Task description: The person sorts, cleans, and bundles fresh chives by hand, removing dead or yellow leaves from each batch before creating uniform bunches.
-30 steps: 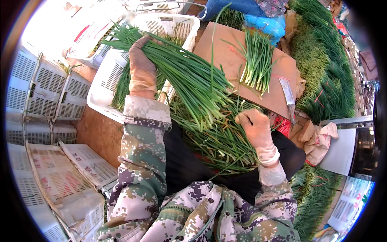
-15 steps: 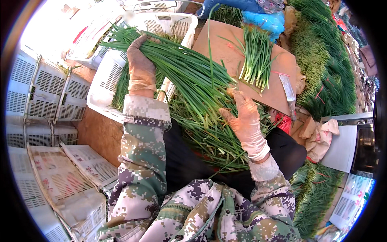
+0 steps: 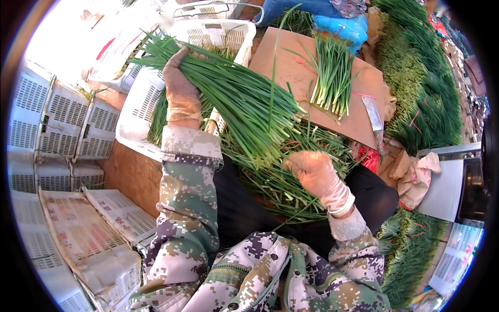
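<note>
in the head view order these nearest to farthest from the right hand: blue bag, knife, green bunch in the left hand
1. Green bunch, just up-left of the right hand.
2. Knife, up-right, along the right side of the board.
3. Blue bag, farther up, beyond the board.

The scene is brightly lit, with the upper left washed out to near-white glare. The long, slender green stalks point(image 3: 244, 99) are rendered sharply, while the black cloth trousers point(image 3: 235, 200) are sunk in shadow. The white perforated plastic crates point(image 3: 65, 112) are bent by fisheye distortion; the black rim is fringed blue at lower right.
</note>
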